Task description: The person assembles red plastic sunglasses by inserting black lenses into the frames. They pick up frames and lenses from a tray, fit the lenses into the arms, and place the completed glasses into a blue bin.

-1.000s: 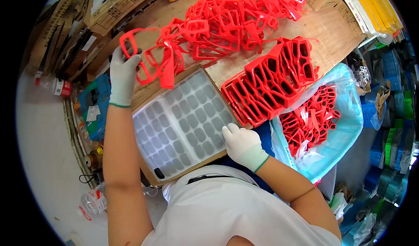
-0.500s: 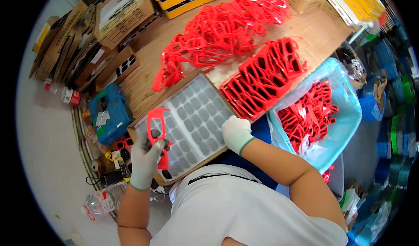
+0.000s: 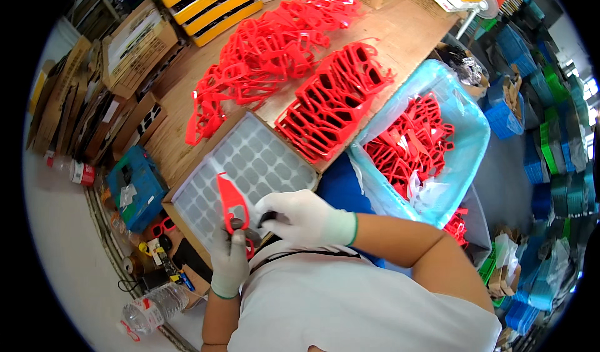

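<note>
My left hand (image 3: 229, 261), in a white glove with greyed fingertips, is closed around a red glasses frame (image 3: 231, 197). The frame stands tilted up above a shallow cardboard box (image 3: 209, 154). My right hand (image 3: 307, 217), also gloved in white, pinches a small dark piece (image 3: 267, 217) that looks like a lens, just to the right of the frame. Beneath both hands, the box holds a pale sheet (image 3: 250, 140) with rows of grey, lens-shaped pieces. Part of the frame's lower end is hidden by my left fingers.
Upright rows of red glasses with dark lenses (image 3: 331, 102) stand beyond the box, before a heap of red frames (image 3: 262, 55). A blue-lined bin (image 3: 465, 164) with more red glasses stands right. Left are a blue case (image 3: 136, 186), cardboard boxes (image 3: 139, 45) and a bottle (image 3: 153, 308).
My right hand has come from the box's right edge to beside my left hand, now with the dark piece. The red frame has been turned in my left hand and brought nearer my body.
</note>
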`<state>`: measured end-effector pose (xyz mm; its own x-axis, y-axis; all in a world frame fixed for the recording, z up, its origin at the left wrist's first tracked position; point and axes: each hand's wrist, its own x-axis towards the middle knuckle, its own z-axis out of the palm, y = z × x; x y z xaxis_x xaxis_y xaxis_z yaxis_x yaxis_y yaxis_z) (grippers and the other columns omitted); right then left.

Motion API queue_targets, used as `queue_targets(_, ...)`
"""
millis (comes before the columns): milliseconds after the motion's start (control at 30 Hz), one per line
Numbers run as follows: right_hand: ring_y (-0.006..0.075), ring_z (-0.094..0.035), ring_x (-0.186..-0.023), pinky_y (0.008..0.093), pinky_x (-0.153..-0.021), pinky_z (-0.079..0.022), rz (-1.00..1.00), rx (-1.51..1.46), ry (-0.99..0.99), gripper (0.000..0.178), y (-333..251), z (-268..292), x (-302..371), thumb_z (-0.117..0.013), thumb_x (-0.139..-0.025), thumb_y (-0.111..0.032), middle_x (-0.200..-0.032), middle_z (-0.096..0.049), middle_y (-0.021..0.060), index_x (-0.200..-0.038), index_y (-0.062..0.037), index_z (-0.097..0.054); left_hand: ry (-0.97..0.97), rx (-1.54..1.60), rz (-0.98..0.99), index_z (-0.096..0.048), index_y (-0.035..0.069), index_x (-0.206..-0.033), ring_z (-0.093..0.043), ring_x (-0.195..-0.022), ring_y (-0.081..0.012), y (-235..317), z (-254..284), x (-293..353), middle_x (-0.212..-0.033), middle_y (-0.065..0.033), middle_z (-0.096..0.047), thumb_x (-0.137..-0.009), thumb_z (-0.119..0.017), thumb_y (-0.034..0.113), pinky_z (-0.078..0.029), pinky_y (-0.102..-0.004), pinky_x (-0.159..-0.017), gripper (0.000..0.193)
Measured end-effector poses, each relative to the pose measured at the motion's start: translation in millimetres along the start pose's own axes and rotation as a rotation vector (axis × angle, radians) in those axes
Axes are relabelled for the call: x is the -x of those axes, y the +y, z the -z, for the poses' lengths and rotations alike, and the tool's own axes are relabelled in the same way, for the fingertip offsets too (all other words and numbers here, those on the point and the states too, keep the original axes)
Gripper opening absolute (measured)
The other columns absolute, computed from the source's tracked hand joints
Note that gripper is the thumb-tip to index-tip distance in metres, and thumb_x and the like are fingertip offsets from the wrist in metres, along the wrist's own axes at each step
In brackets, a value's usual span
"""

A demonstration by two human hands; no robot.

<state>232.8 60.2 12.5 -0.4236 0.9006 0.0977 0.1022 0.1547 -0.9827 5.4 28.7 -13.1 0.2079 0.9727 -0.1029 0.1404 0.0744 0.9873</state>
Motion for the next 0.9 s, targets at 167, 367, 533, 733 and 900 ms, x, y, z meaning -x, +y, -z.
queue_targets(167,0.0362,-0.066,-0.085,0.0423,-0.076,-0.054,0.208,0.174,0.33,0.026,21,-28,-1,-0.066,-0.088,-0.007,-0.094,-0.068,0.0161,-0.114,-0.0051,-0.068,-0.033,-0.218,0.001,-0.056,-0.005,-0.117,-0.062,-0.081,-0.0163,16,-13,-10,-0.09,-0.0102,-0.066,-0.101,-0.045,0.01,-0.051,-0.0324,-0.075,0.025)
queue_targets(367,0.0308,-0.066,-0.079,0.0375,-0.071,-0.054,0.231,0.19,0.391,0.022,29,-38,-6,-0.07,-0.087,-0.009,-0.092,-0.066,0.0143,-0.108,-0.0049,-0.067,0.015,-0.297,-0.1,-0.057,-0.005,-0.119,-0.058,-0.075,-0.0131,9,-13,-6,-0.091,-0.0096,-0.064,-0.105,-0.044,0.021,-0.048,-0.0312,-0.069,0.032)
queue_targets(533,0.0156,-0.062,-0.074,0.0315,-0.07,-0.052,-0.317,-0.281,0.213,0.031,20,-27,-5,-0.071,-0.091,-0.026,-0.085,-0.066,0.0086,-0.106,0.0008,-0.066,-0.053,-0.171,0.005,-0.055,-0.006,-0.122,-0.063,-0.072,-0.0146,20,-7,-1,-0.077,-0.0067,-0.066,-0.104,-0.045,0.016,-0.051,-0.0318,-0.069,0.029)
queue_targets(733,0.0105,-0.059,-0.074,0.0265,-0.067,-0.049,-0.373,-0.633,-0.023,0.031,30,-20,-3,-0.07,-0.094,-0.027,-0.082,-0.066,0.0048,-0.102,0.0028,-0.072,-0.272,-0.02,0.034,-0.051,-0.006,-0.124,-0.066,-0.08,-0.017,20,5,7,-0.089,-0.012,-0.068,-0.107,-0.047,0.021,-0.053,-0.033,-0.074,0.032)
queue_targets(900,0.01,-0.058,-0.074,0.0265,-0.069,-0.05,-0.374,-0.698,-0.007,0.028,18,-25,-9,-0.068,-0.095,-0.024,-0.082,-0.065,0.0042,-0.1,0.0032,-0.072,-0.187,-0.004,0.077,-0.056,-0.005,-0.119,-0.064,-0.073,-0.0149,23,6,7,-0.083,-0.0087,-0.066,-0.108,-0.044,0.025,-0.052,-0.0309,-0.07,0.034)
